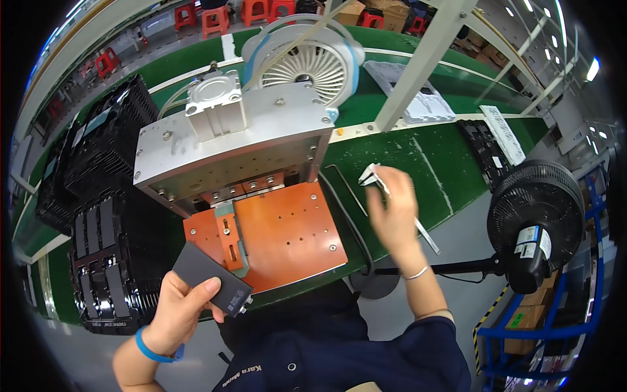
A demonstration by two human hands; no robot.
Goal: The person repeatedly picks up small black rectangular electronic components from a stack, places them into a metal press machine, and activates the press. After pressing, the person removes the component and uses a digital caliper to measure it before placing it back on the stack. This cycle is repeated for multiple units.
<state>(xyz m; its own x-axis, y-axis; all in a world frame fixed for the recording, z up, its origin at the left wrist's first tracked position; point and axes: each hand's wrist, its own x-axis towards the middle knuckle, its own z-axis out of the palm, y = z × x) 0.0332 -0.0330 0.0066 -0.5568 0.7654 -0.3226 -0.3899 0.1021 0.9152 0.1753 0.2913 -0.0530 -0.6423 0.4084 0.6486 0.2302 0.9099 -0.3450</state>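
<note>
A flat dark grey battery cell with small metal terminals at one end is in my left hand. My thumb lies across its face and the fingers go beneath. The cell is tilted over the near left corner of an orange plate in a metal press. To the right of the plate, my right hand is closed around a caliper. Its jaws show past the fingertips, and its beam comes out below the hand; the grip itself is partly hidden. An L-shaped hex key lies between the press and this hand.
Stacked black trays stand on the left. Behind the press is a white and blue fan; a black fan stands at right. A metal post rises from the green bench. A black cable runs beside the plate.
</note>
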